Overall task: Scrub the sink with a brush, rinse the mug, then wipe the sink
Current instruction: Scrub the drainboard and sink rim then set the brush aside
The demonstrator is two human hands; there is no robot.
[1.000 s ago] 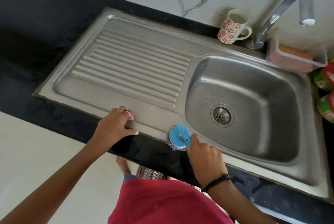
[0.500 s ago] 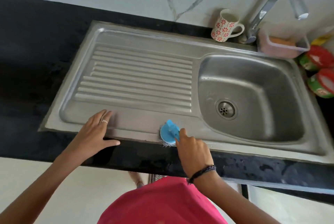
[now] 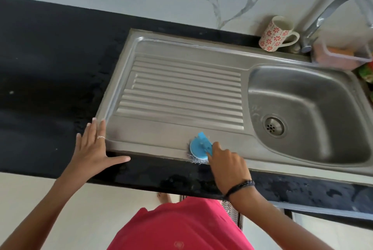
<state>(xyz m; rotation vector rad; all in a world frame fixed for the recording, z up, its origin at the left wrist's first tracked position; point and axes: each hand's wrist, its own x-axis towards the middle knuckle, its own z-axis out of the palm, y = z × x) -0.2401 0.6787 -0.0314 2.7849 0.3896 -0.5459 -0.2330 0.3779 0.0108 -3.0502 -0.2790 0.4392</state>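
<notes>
A steel sink (image 3: 181, 52) with a ribbed drainboard on the left and a bowl with a drain on the right is set into a black counter. My right hand (image 3: 228, 167) grips the handle of a round blue brush (image 3: 198, 149), whose bristles press on the sink's front rim beside the drainboard. My left hand (image 3: 92, 151) lies flat with fingers straight on the sink's front left corner and the counter. A white mug (image 3: 275, 34) with red flowers stands at the back edge, left of the tap.
A curved steel tap (image 3: 331, 11) rises at the back right. A clear plastic box (image 3: 341, 56) with an orange sponge sits beside it. Red and green packets (image 3: 366, 72) lie at the right edge. The black counter (image 3: 50, 68) stretches left.
The brush and my right hand have slid left along the front rim. My left hand has shifted left to the sink's corner and flattened. The camera view has swung to the left.
</notes>
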